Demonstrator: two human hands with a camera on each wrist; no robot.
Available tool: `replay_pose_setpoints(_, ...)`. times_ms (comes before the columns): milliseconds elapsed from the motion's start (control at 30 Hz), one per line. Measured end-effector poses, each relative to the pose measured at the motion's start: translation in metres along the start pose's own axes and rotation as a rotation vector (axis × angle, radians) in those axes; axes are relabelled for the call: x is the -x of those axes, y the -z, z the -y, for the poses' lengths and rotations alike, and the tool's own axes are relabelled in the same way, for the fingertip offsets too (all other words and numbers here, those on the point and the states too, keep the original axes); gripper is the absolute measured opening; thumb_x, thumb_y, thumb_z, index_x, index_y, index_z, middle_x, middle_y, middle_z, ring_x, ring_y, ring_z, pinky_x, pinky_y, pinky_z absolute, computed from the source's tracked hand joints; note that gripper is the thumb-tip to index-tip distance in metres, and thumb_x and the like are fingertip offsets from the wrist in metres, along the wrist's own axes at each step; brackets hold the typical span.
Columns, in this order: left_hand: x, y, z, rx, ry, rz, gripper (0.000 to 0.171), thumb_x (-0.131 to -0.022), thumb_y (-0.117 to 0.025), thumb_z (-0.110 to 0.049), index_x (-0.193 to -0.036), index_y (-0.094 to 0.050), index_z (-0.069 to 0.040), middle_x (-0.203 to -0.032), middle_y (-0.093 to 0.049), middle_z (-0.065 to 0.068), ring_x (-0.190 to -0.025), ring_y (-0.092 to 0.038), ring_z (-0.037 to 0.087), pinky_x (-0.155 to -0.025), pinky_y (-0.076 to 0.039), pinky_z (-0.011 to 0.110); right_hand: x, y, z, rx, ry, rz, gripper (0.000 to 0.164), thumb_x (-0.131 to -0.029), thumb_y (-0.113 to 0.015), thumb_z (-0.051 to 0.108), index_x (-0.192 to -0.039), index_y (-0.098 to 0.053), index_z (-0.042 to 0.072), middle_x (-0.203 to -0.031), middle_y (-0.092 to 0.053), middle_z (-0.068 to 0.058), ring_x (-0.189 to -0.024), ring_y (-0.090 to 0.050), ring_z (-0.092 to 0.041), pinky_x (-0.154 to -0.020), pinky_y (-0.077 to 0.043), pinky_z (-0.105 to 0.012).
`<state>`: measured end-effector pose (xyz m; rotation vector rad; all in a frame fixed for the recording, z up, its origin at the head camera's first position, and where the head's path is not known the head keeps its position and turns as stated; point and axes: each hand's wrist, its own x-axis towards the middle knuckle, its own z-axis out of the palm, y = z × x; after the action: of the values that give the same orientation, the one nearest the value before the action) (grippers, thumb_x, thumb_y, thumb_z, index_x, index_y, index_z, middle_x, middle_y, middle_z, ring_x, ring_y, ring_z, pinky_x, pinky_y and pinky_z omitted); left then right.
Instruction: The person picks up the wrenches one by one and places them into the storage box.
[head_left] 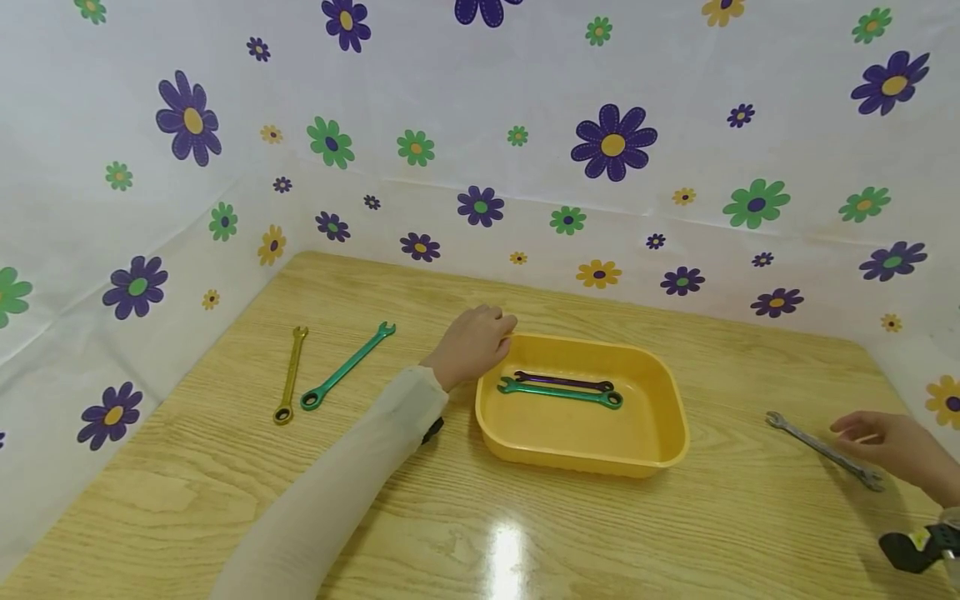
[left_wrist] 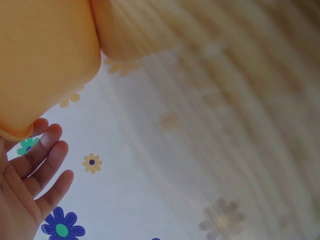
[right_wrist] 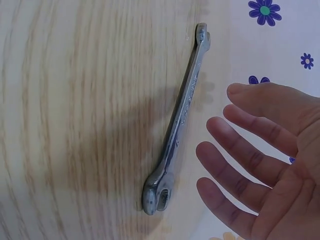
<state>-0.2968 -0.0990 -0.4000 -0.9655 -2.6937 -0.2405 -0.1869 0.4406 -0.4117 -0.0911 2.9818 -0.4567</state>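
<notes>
My left hand (head_left: 471, 346) grips the back left corner of a yellow plastic tray (head_left: 585, 454); in the left wrist view its fingers (left_wrist: 46, 167) lie loosely bent by the tray's rim, and the thumb is hidden. Inside the tray are a green wrench (head_left: 558, 392) and a purple wrench (head_left: 562, 382), side by side. Off to the right, a silver double open-ended wrench (head_left: 821, 448) lies on the table. Just beside and above it hovers my right hand (head_left: 896, 446), fingers spread and slightly bent, holding nothing; the right wrist view shows a gap between fingertips and silver wrench (right_wrist: 182, 110).
On the left of the wooden table (head_left: 420, 533) lie a gold wrench (head_left: 291, 375) and another green wrench (head_left: 348, 365). A white flower-printed cloth (head_left: 517, 92) hangs behind the table and along its sides.
</notes>
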Motion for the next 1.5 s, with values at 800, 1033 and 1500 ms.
replay_pose_setpoints(800, -0.003, 0.001, 0.001, -0.001, 0.024, 0.026, 0.014, -0.093, -0.050, -0.015, -0.098, -0.062, -0.009, -0.081, -0.058, 0.005, -0.072, -0.049, 0.018, -0.068, -0.044, 0.030, 0.003, 0.000, 0.019, 0.005, 0.005, 0.025, 0.029, -0.087, -0.064, 0.013, -0.098, -0.060, -0.014, -0.086, -0.063, -0.029, -0.076, -0.062, -0.041, -0.063, -0.052, -0.044)
replay_pose_setpoints(1033, -0.004, 0.002, 0.001, 0.000, 0.022, 0.033, 0.015, -0.094, -0.049, -0.015, -0.098, -0.061, -0.009, -0.081, -0.058, 0.005, -0.072, -0.049, 0.018, -0.067, -0.043, 0.030, 0.005, -0.001, 0.021, -0.002, 0.029, 0.005, 0.024, -0.083, -0.067, 0.009, -0.094, -0.062, -0.012, -0.082, -0.065, -0.021, -0.067, -0.057, -0.009, -0.065, -0.053, -0.043)
replay_pose_setpoints(1500, -0.001, 0.002, -0.001, 0.004, 0.020, 0.024, 0.014, -0.093, -0.050, -0.015, -0.097, -0.062, -0.009, -0.079, -0.058, 0.005, -0.071, -0.049, 0.018, -0.067, -0.044, 0.030, 0.006, -0.005, 0.016, -0.026, -0.016, 0.028, 0.027, -0.080, -0.071, 0.014, -0.093, -0.066, -0.010, -0.083, -0.066, -0.020, -0.070, -0.063, -0.031, -0.060, -0.053, -0.039)
